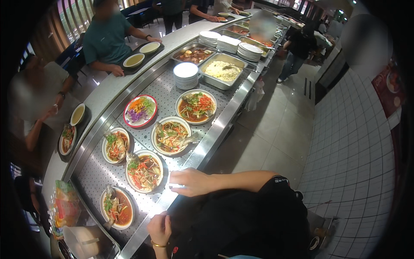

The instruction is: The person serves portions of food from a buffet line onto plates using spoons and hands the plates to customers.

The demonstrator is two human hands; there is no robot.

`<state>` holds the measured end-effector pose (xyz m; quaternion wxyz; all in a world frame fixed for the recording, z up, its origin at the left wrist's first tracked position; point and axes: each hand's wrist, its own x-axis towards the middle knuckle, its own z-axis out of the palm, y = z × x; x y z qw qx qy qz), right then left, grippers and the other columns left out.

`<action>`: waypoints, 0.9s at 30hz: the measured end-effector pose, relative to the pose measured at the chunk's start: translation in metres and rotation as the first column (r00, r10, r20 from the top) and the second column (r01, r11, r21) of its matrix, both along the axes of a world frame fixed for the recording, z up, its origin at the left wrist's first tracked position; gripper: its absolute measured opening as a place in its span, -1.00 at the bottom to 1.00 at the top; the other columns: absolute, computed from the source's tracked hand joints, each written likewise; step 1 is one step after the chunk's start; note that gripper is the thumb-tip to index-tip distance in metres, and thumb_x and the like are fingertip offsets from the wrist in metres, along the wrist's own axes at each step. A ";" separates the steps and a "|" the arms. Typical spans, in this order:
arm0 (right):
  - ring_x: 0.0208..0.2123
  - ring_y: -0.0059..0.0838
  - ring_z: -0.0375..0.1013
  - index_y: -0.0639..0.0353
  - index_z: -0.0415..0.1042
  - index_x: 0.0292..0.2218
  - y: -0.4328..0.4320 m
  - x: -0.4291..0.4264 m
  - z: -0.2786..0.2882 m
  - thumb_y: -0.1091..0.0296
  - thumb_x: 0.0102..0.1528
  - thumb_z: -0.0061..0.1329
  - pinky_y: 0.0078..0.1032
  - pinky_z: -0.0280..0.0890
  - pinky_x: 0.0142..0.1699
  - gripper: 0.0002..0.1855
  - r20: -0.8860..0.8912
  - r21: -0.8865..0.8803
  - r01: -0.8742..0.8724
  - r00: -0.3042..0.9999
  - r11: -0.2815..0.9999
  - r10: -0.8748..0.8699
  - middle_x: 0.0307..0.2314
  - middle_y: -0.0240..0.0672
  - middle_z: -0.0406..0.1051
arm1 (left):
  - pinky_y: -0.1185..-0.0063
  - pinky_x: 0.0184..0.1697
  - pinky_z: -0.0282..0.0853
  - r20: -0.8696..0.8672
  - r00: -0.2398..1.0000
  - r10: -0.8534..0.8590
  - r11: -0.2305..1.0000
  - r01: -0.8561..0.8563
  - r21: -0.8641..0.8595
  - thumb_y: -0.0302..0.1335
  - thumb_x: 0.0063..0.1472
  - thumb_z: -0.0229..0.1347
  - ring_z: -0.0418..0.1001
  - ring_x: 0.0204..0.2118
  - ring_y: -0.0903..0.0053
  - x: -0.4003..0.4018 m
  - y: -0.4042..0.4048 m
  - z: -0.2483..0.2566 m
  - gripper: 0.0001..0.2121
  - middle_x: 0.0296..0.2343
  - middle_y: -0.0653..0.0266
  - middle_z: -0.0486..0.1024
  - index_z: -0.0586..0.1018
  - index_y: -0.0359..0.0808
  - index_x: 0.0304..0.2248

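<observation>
My right hand (190,182) rests with curled fingers at the counter's stainless-steel front rail (197,157); a bright white patch at its fingers is too glaring to identify. Lower down, my left hand (159,228), a gold bangle at its wrist, lies loosely curled by the same rail, its palm hidden. Closest to both hands are an oval plate of whole fish with red and pale shreds (144,171) and a fish plate in brown sauce (117,208). Beyond sit more fish plates (171,135) and a red-rimmed plate of shredded vegetables (140,111) on the perforated steel surface (92,170).
Farther along stand a stack of white bowls (185,75), a steel pan of yellow-white food (222,71) and stacked plates (250,51). A white plastic tub (82,242) stands lower left. People with trays (142,58) line the far ledge; a person (299,48) is in the aisle.
</observation>
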<state>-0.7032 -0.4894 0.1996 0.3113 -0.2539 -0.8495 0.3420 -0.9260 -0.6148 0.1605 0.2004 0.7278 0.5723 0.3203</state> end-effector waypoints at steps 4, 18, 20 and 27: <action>-0.40 -0.24 0.35 0.17 0.34 -0.43 -0.040 0.102 -0.038 0.30 -0.07 -0.10 -0.39 0.25 -0.33 -0.83 0.310 -0.199 0.451 0.871 0.870 -0.381 -0.48 -0.24 0.32 | 0.50 -0.55 0.26 0.035 0.976 -0.215 0.976 0.214 0.035 -0.55 -0.03 0.05 0.36 -0.61 0.31 0.049 0.038 0.000 -0.90 -0.64 0.18 0.39 0.48 -0.31 -0.43; -0.34 -0.18 0.38 0.22 0.41 -0.34 -0.119 0.402 -0.164 0.23 -0.10 -0.04 -0.34 0.28 -0.24 -0.70 0.724 -0.124 0.872 0.406 0.474 -0.557 -0.43 -0.14 0.41 | 0.61 -0.61 0.22 0.134 0.813 -0.566 0.824 0.555 0.111 -0.52 -0.02 0.07 0.32 -0.71 0.47 0.330 0.137 -0.004 -0.91 -0.68 0.26 0.37 0.50 -0.29 -0.44; -0.35 -0.17 0.38 0.23 0.41 -0.33 -0.116 0.437 -0.165 0.23 -0.10 -0.04 -0.33 0.27 -0.23 -0.70 0.726 -0.109 0.869 0.401 0.482 -0.559 -0.43 -0.12 0.40 | 0.54 -0.51 0.31 0.074 0.804 -0.589 0.806 0.592 -0.008 -0.46 0.01 0.03 0.41 -0.56 0.39 0.377 0.153 -0.003 -0.90 -0.57 0.27 0.43 0.49 -0.24 -0.43; -0.38 -0.16 0.36 0.24 0.38 -0.34 -0.062 0.522 -0.135 0.26 -0.07 -0.06 -0.35 0.26 -0.26 -0.73 0.581 -0.109 0.878 0.437 0.466 -0.686 -0.43 -0.14 0.37 | 0.55 -0.53 0.31 0.064 0.710 -0.701 0.713 0.699 0.055 -0.46 0.03 0.02 0.40 -0.58 0.38 0.507 0.206 -0.015 -0.91 -0.57 0.25 0.43 0.48 -0.26 -0.43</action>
